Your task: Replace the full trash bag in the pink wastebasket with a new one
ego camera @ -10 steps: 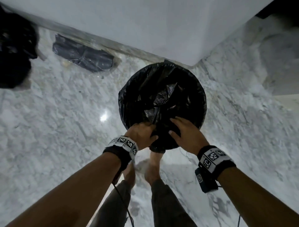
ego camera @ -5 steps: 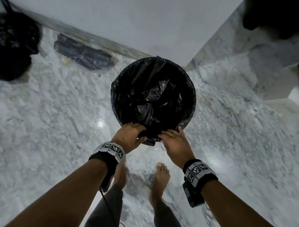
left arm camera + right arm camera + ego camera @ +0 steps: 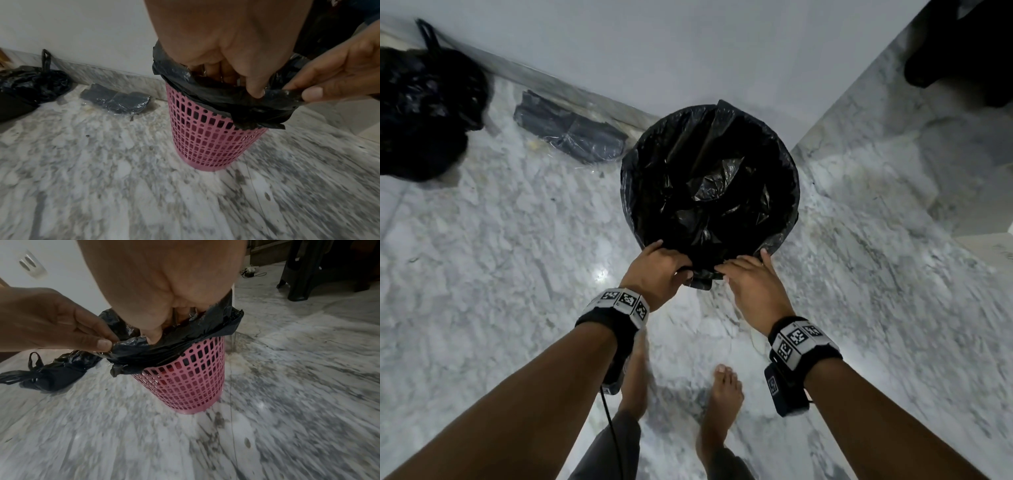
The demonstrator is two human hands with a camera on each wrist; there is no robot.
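The pink perforated wastebasket [image 3: 205, 139] [image 3: 185, 382] stands on the marble floor by the wall corner. A black trash bag [image 3: 709, 192] [image 3: 226, 104] [image 3: 185, 337] lines it, its edge folded out over the rim. At the near rim my left hand [image 3: 681, 270] [image 3: 255, 91] [image 3: 104, 344] pinches the bag's loose flap. Beside it my right hand [image 3: 726, 270] [image 3: 306, 94] [image 3: 154, 335] grips the same edge, thumb outside. A tied full black bag [image 3: 424, 113] [image 3: 35, 84] [image 3: 51, 371] lies on the floor at the left.
A clear-wrapped packet of folded dark bags [image 3: 571, 130] [image 3: 117, 100] lies by the skirting. A black plastic stool [image 3: 308, 272] and a power strip [image 3: 249, 270] are at the far right. My bare feet [image 3: 722, 404] stand just behind the basket.
Both hands have drawn back from over the basket's mouth to its near rim, with the bag's edge between their fingers. The bag now lies spread wider over the rim.
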